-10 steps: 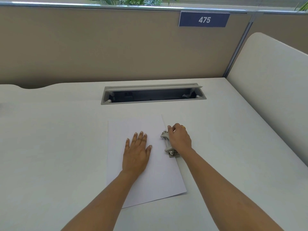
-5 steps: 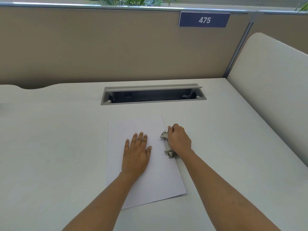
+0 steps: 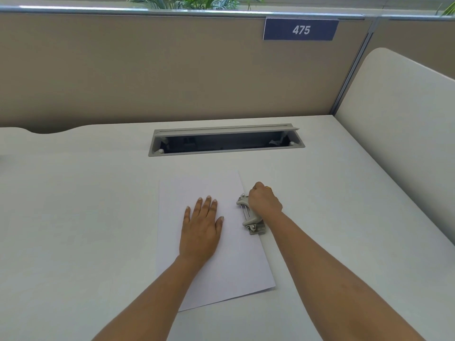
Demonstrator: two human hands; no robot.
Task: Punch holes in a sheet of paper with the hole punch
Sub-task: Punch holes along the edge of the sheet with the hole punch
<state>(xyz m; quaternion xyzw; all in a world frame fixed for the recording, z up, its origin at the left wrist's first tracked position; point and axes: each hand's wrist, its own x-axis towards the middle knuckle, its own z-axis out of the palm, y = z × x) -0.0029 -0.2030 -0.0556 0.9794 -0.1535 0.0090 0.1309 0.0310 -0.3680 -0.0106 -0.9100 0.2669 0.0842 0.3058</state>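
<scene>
On the desk the sheet of paper lies under the left hand, which presses it flat with fingers straight. At the sheet's 3 o'clock edge, the right hand curls over the hole punch, gripping it.

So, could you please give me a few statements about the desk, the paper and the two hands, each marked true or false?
1. The left hand lies flat on the sheet of paper. True.
2. The right hand is on top of the hole punch, fingers curled over it. True.
3. The hole punch sits at the sheet's left edge. False: it sits at the right edge.
4. The blue sign on the partition reads 457. False: it reads 475.
5. The cable hatch in the desk is shut. False: its lid is raised and the dark inside shows.
</scene>
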